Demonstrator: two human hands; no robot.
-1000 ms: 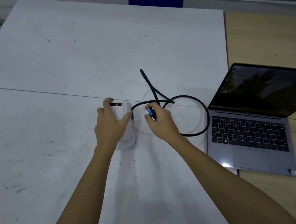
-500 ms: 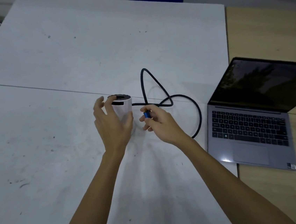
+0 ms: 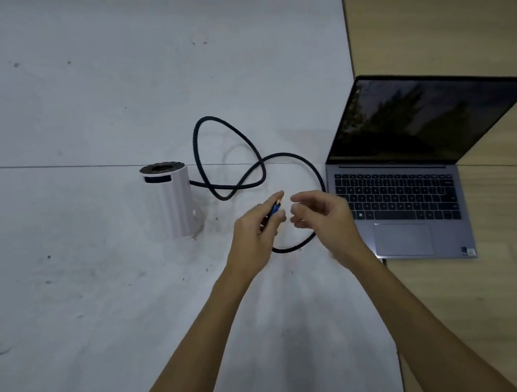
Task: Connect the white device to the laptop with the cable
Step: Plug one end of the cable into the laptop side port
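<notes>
The left hand [image 3: 254, 231] pinched the blue plug [image 3: 274, 209] of the black cable [image 3: 229, 141], whose far end met the upright white device [image 3: 173, 201]. The right hand [image 3: 323, 217], fingers loosely curled, hovered beside the plug, near the open laptop [image 3: 409, 186] on the counter [image 3: 81, 102].

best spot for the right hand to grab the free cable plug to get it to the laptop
Pinch the blue plug on its body just behind the metal tip, coming from the right. The left hand holds it further back with the tip pointing up and away, so that section is exposed toward the open right hand, and the laptop lies on that side.
</notes>
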